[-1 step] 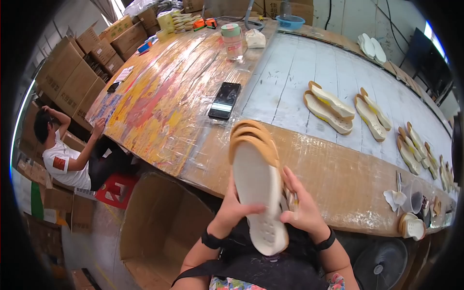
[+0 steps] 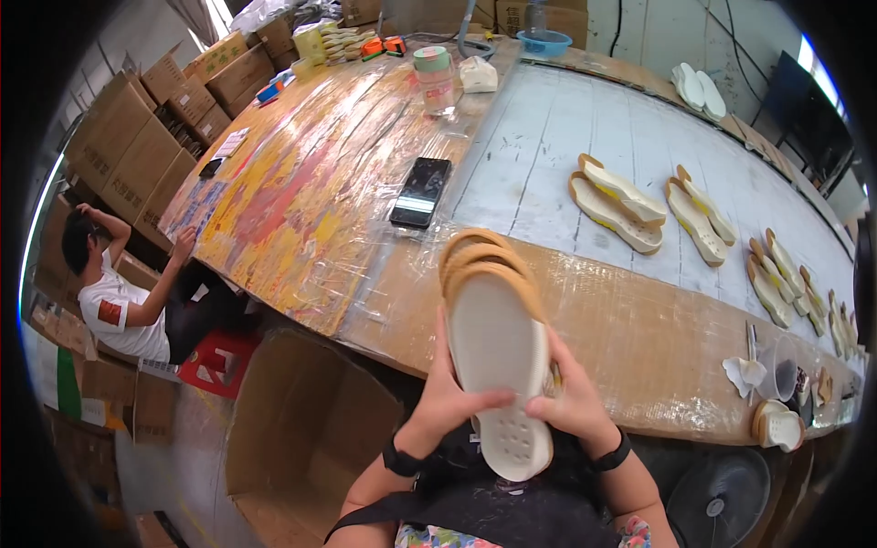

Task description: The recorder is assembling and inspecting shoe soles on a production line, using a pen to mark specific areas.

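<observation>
Head view: A stack of soles (image 2: 498, 333), white-faced with tan rims at the far end, is held in front of the person's body at the table's near edge. At least three tan rims show, fanned one beyond another; the top sole lies face up, with a cluster of small holes at its near end. Whether the stack touches the table cannot be determined.

The left hand (image 2: 449, 402) is clamped on the stack from the left, thumb laid across the top face. The right hand (image 2: 577, 399) is clamped on it from the right, thumb on the top face and fingers along the right side. The two thumb tips are near each other; the fingers beneath are hidden. Each wrist bears a black band.

On the table, a brown covered strip (image 2: 630, 342) runs along the near side. A dark phone (image 2: 421, 192) lies beyond the stack, slightly left. To the right, on the white surface (image 2: 521, 137), pairs of soles (image 2: 621, 219) stand in a row running from far to near. A clear cup (image 2: 778, 370) is at the right near edge; a jar (image 2: 434, 84) with a green lid stands at the far side.

Left of the table, a co-worker (image 2: 128, 297) sits on a red stool (image 2: 217, 359). An open carton (image 2: 297, 416) stands below the near left edge.
</observation>
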`<state>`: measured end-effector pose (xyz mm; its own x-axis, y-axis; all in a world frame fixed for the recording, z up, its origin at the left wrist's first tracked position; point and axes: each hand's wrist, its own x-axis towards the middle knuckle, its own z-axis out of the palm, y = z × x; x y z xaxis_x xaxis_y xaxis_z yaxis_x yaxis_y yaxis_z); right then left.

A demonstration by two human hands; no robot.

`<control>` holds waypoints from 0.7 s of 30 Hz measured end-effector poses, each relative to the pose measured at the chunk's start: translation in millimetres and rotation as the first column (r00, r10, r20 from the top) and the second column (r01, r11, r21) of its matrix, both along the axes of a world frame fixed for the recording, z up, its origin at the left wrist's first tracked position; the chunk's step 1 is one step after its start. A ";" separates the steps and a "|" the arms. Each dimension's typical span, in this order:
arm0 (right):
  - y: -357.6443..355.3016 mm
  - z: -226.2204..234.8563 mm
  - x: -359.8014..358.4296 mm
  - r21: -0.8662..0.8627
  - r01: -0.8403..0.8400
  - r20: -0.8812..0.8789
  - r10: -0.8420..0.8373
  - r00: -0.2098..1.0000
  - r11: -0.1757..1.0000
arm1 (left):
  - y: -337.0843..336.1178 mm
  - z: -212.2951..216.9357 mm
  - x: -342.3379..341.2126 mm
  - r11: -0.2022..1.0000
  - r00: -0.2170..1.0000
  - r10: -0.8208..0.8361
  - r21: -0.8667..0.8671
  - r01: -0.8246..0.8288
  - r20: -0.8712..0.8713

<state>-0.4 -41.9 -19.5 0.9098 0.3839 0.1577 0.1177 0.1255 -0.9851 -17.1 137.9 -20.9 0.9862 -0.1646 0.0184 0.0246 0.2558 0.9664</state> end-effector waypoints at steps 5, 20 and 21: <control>-19.8 -2.4 -16.8 0.366 0.233 -0.582 0.026 0.813 0.901 | 3.5 21.9 -17.3 0.925 0.979 0.073 0.356 -0.137 0.188; -20.9 2.5 -13.7 0.724 0.405 -0.633 0.304 0.712 0.559 | -26.4 0.6 0.3 0.834 0.992 -0.121 -0.546 0.087 -0.027; -22.1 2.2 -13.1 0.721 0.407 -0.636 0.303 0.710 0.561 | -26.6 -1.5 3.6 0.796 0.991 -0.119 -0.602 0.060 -0.059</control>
<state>-13.5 -64.0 -17.3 0.8926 0.3693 -0.2586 -0.4318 0.8651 -0.2551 -13.5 111.3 -22.4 0.9698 -0.2376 0.0554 0.1546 0.7742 0.6138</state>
